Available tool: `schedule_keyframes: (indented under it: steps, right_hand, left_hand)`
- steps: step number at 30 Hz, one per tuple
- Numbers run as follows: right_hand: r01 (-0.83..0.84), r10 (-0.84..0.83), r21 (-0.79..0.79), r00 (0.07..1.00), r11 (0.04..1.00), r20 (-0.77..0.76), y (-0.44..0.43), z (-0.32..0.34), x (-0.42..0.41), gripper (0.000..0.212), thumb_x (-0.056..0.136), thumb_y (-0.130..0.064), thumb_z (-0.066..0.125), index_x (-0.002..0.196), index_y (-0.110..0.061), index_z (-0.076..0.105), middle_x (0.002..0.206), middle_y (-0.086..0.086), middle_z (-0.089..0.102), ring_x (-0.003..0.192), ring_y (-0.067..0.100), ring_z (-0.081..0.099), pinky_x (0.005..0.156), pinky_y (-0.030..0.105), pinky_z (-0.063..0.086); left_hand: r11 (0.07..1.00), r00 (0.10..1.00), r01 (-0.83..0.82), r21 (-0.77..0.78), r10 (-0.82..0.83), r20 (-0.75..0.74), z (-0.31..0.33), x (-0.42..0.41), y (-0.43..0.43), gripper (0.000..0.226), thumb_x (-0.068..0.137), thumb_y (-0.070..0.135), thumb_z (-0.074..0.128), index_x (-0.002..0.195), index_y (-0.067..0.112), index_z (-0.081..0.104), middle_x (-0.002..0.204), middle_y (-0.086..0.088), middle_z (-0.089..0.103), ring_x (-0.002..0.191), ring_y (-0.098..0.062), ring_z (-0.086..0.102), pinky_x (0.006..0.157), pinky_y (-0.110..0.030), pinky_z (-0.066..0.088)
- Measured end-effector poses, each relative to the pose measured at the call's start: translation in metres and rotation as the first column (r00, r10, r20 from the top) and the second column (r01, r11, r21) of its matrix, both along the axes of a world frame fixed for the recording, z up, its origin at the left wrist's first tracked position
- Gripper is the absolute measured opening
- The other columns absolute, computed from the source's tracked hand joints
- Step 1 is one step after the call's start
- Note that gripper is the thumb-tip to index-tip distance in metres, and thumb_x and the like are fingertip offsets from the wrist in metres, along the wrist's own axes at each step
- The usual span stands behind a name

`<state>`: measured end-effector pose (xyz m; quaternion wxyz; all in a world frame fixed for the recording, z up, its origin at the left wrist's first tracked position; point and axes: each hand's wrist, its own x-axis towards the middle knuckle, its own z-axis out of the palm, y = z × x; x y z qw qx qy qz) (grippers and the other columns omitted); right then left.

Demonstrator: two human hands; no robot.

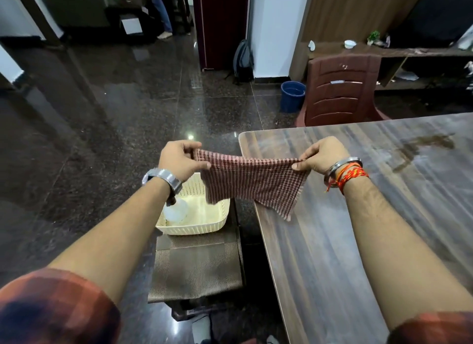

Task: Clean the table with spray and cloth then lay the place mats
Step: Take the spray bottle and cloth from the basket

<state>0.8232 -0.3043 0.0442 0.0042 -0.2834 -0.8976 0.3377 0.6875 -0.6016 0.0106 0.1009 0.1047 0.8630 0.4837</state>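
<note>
A red-and-white checked cloth (pixel 252 182) hangs stretched in the air between both hands. My left hand (pixel 179 159) pinches its left top corner, off the table's left end. My right hand (pixel 321 155) pinches the right top corner, just over the wooden table (pixel 358 228). The cloth's lower corner dangles over the table's left edge. A clear spray bottle (pixel 176 210) lies in a cream plastic basket (pixel 197 228), partly hidden by my left wrist. Brown woven place mats (pixel 197 267) lie stacked under the basket on a low stool.
A wet smear (pixel 422 149) marks the table's far right part. A brown plastic chair (pixel 343 87) stands beyond the table, with a blue bucket (pixel 293 96) beside it. Dark polished floor spreads to the left. A person's legs (pixel 161 10) stand far back.
</note>
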Motion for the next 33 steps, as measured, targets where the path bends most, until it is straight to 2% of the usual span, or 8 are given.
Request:
schedule_keyframes:
  steps: [3,9,14,16,20,25,28,33]
  right_hand:
    - [-0.075,0.077,0.033,0.995,0.997,-0.057,-0.006,-0.005,-0.01,0.017,0.071,-0.028,0.082,0.068,-0.018,0.069,0.071,-0.001,0.069,0.066,0.014,0.063,0.068,0.029,0.053]
    - [-0.007,0.005,-0.013,0.989,1.0,-0.148,-0.036,-0.019,-0.034,0.021,0.09,-0.032,0.058,0.083,-0.014,0.052,0.072,0.0,0.057,0.072,0.022,0.056,0.064,0.031,0.041]
    - [0.159,-0.16,-0.025,0.982,0.987,-0.096,-0.067,-0.027,-0.062,0.024,0.089,-0.02,0.054,0.1,0.0,0.062,0.103,0.021,0.066,0.102,0.036,0.06,0.077,0.033,0.042]
    - [0.111,-0.116,-0.067,0.991,0.992,-0.07,-0.093,-0.026,-0.078,0.027,0.087,-0.016,0.053,0.097,0.006,0.066,0.104,0.027,0.066,0.102,0.04,0.061,0.077,0.035,0.046]
    - [-0.087,0.081,-0.168,0.996,0.982,-0.041,-0.135,-0.022,-0.102,0.026,0.085,-0.03,0.048,0.076,-0.007,0.056,0.1,0.027,0.066,0.09,0.04,0.064,0.067,0.034,0.047]
    - [-0.163,0.155,-0.086,0.984,0.983,-0.091,-0.131,-0.004,-0.091,0.025,0.083,-0.014,0.048,0.104,-0.023,0.057,0.086,0.012,0.069,0.075,0.031,0.069,0.059,0.028,0.056]
    - [-0.297,0.297,-0.013,0.955,0.955,0.011,-0.123,0.009,-0.081,0.024,0.08,-0.002,0.044,0.085,-0.019,0.06,0.079,0.006,0.065,0.068,0.026,0.061,0.044,0.014,0.042]
    - [-0.303,0.281,0.061,0.931,0.951,0.234,-0.122,0.015,-0.087,0.026,0.09,-0.01,0.047,0.103,-0.001,0.068,0.108,0.013,0.068,0.1,0.031,0.063,0.08,0.031,0.048]
  left_hand:
    - [0.969,0.976,-0.073,-0.235,0.021,-0.215,0.0,-0.001,0.001,0.011,0.078,0.022,0.082,0.086,0.017,0.076,0.083,-0.001,0.065,0.078,-0.015,0.061,0.081,-0.026,0.051]
    - [0.977,0.981,-0.189,-0.098,0.193,0.034,0.004,-0.005,0.012,0.035,0.088,0.025,0.06,0.059,0.01,0.046,0.061,-0.004,0.049,0.058,-0.022,0.042,0.054,-0.032,0.032]
    - [0.943,0.933,-0.327,-0.054,0.331,0.143,0.012,-0.004,0.024,0.033,0.091,0.023,0.055,0.065,0.006,0.064,0.074,-0.012,0.064,0.075,-0.032,0.058,0.067,-0.035,0.043]
    - [0.964,0.947,-0.261,-0.049,0.266,0.182,0.014,0.002,0.039,0.033,0.091,0.026,0.056,0.086,0.0,0.076,0.088,-0.017,0.07,0.088,-0.035,0.064,0.078,-0.034,0.048]
    - [0.992,0.958,-0.105,0.066,0.083,0.275,0.006,0.006,0.053,0.04,0.068,0.045,0.061,0.077,0.009,0.073,0.083,-0.014,0.074,0.087,-0.034,0.07,0.085,-0.047,0.059]
    - [0.981,0.982,-0.182,-0.068,0.185,0.041,0.02,0.004,0.021,0.045,0.087,0.024,0.064,0.053,0.014,0.037,0.051,-0.001,0.038,0.051,-0.02,0.033,0.05,-0.032,0.031]
    - [0.979,0.988,-0.152,-0.133,0.15,-0.031,0.017,-0.008,0.001,0.032,0.081,0.008,0.058,0.063,0.019,0.034,0.059,0.001,0.04,0.054,-0.02,0.034,0.049,-0.03,0.029]
    - [0.953,0.997,0.064,-0.297,-0.07,-0.011,0.017,-0.012,-0.015,0.034,0.081,-0.007,0.045,0.076,0.022,0.062,0.071,0.0,0.06,0.064,-0.021,0.05,0.055,-0.026,0.036]
